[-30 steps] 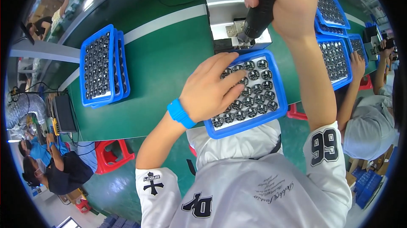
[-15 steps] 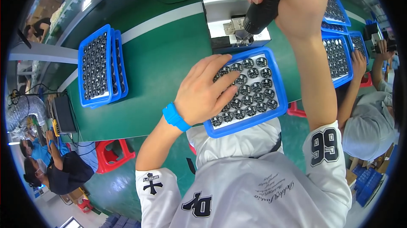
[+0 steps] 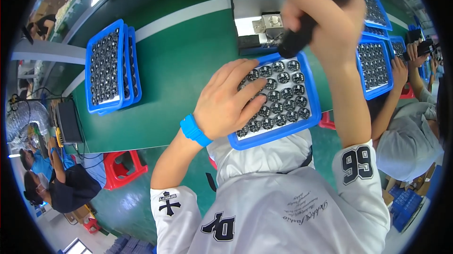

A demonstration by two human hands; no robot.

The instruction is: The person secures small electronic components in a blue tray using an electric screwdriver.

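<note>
A blue tray (image 3: 278, 141) with rows of small round black parts (image 3: 287, 94) on a white insert lies at the table's near edge, in front of my body. My left hand (image 3: 229, 96) rests on its left side, fingers spread over the parts, and hides several of them. Above the far edge of the tray, my right hand (image 3: 332, 25) is wrapped round a black electric screwdriver (image 3: 298, 39), tilted with its front end down to the left. That end overlaps the far rim in view; whether it touches any part cannot be made out.
Behind the tray stands a metal fixture (image 3: 269, 21) on a white block. Stacked blue trays (image 3: 89, 107) of similar parts sit at the left, with more trays (image 3: 388, 88) at the right. A co-worker (image 3: 406, 136) sits on the right; red stools (image 3: 123, 171) stand below the table.
My right hand has brought the screwdriver away from the metal fixture, down and slightly right to the tray's far rim. My left hand stays in place on the parts.
</note>
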